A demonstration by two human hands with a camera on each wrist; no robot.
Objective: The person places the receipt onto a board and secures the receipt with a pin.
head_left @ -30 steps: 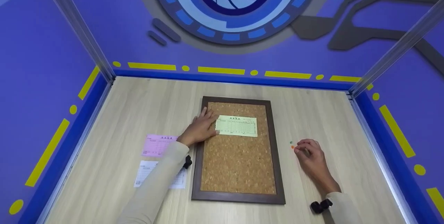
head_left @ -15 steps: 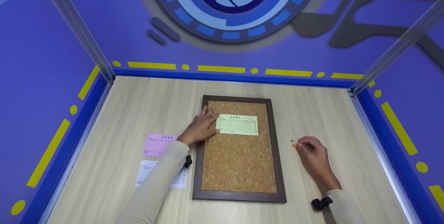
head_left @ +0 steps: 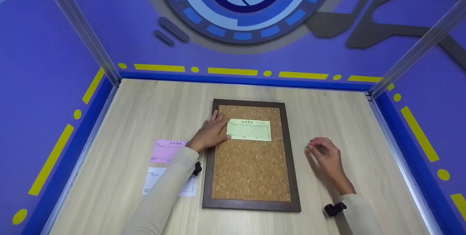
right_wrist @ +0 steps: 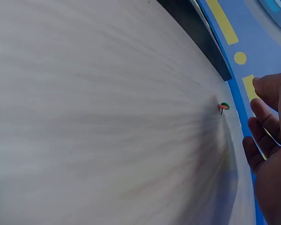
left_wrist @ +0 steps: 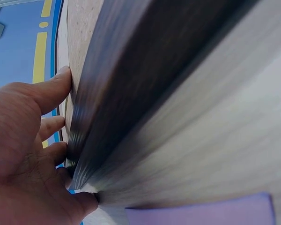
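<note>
In head view, the green pin [right_wrist: 225, 106] and orange pin [right_wrist: 221, 107] sit at ten o'clock from my nearer right grip [head_left: 327, 155], parted and seemingly unloaded; my left grip [head_left: 211, 133] lies spread.

Your left arm [head_left: 165, 187] extends forward; your left hand [head_left: 210, 134] lies back uppermost, fingers [head_left: 218, 120] spread. Your right forearm [head_left: 358, 213] slants inward; your right hand [head_left: 328, 156] has fingers [right_wrist: 267, 118] loosely curved, thumb tip [right_wrist: 261, 85] just apart.
</note>
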